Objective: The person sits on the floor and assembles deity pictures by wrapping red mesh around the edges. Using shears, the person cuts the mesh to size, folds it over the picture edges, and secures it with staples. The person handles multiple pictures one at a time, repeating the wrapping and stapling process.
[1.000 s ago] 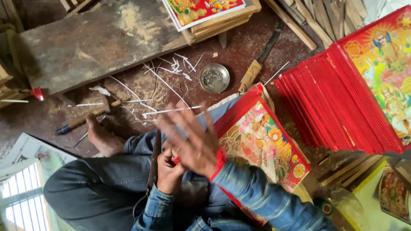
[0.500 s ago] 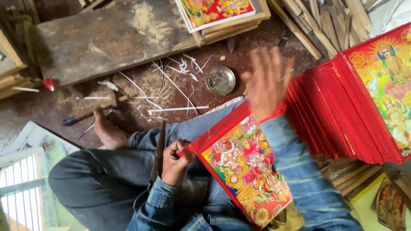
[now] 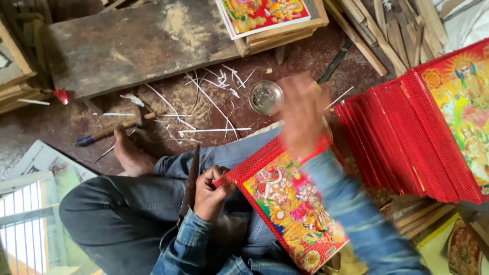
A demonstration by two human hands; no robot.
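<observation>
Over on the left, a bare foot point(image 3: 128, 155) is resting on the floor near a blue-handled tool point(image 3: 104, 132). The left hand point(image 3: 210, 192) is pinching the near corner of a red-framed picture point(image 3: 285, 203) that's lying tilted across the lap, fingers curled tight on its edge. A dark blade-like tool point(image 3: 191, 181) is sitting just beside that hand. The right hand point(image 3: 303, 109) is hovering above the frame's far end near a small round metal tin point(image 3: 265, 97), but it's so blurred I can't tell if it's gripping anything. Compared with half a second back, it's sitting about where it was, the frame barely shifting. A stack of red frames point(image 3: 407, 137) is standing at right.
</observation>
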